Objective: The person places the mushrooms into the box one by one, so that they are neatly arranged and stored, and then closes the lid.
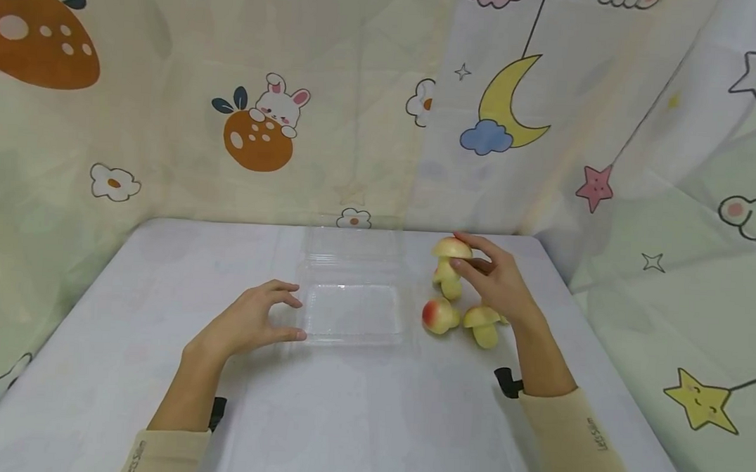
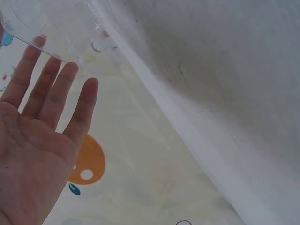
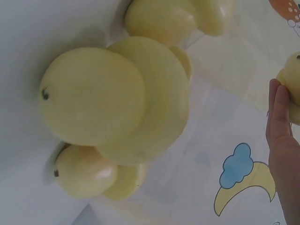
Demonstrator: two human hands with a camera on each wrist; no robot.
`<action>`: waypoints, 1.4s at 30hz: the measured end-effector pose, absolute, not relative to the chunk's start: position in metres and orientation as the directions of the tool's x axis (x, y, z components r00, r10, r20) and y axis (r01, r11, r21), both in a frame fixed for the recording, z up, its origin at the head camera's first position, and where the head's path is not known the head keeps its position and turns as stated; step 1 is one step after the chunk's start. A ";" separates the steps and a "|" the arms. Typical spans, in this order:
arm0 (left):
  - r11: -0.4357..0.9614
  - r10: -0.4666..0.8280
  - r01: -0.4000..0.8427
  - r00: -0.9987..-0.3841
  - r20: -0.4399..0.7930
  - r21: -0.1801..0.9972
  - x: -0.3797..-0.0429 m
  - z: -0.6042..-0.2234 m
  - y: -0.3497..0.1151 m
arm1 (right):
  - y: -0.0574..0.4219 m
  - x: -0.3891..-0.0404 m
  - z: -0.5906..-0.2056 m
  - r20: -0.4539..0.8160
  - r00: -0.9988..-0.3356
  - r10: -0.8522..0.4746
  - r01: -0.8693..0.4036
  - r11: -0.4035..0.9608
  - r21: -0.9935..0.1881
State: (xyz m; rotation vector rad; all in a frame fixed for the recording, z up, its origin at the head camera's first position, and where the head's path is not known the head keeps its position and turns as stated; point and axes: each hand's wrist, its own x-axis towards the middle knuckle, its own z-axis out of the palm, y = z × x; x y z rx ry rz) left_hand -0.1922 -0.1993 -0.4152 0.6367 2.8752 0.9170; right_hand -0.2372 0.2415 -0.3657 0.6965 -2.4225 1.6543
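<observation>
My right hand (image 1: pixel 493 276) pinches the cap of a pale yellow toy mushroom (image 1: pixel 449 271) between thumb and fingers. At the right edge of the right wrist view, the fingers lie against that mushroom (image 3: pixel 294 79). Just below it on the table are a mushroom with a red patch (image 1: pixel 439 316) and another yellow mushroom (image 1: pixel 484 329), with a further piece partly hidden behind. My left hand (image 1: pixel 244 322) is at the left side of a clear plastic box (image 1: pixel 351 340), fingers spread. In the left wrist view its straight fingertips (image 2: pixel 40 41) touch the box's edge.
The box's transparent lid (image 1: pixel 354 245) stands open toward the back edge of the white-covered table (image 1: pixel 357 418). Behind and beside the table hangs a patterned cloth (image 1: pixel 359 87). Large mushrooms (image 3: pixel 93 96) fill much of the right wrist view.
</observation>
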 end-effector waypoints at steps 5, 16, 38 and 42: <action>0.740 0.391 0.363 -0.917 0.077 0.567 -0.192 -0.418 -0.203 | 0.222 -0.243 -0.362 0.333 -0.878 -0.344 -0.431 0.263 -0.863; 0.736 0.394 0.366 -0.916 0.080 0.570 -0.195 -0.418 -0.202 | 0.192 -0.248 -0.363 0.223 -0.885 -0.409 -0.349 0.262 -0.900; 0.751 0.380 0.346 -0.923 0.059 0.563 -0.190 -0.418 -0.201 | 0.136 -0.270 -0.372 0.183 -0.855 -0.485 -0.323 0.224 -0.919; 0.744 0.391 0.362 -0.917 0.074 0.562 -0.192 -0.418 -0.198 | 0.129 -0.273 -0.372 0.205 -0.844 -0.496 -0.346 0.211 -0.914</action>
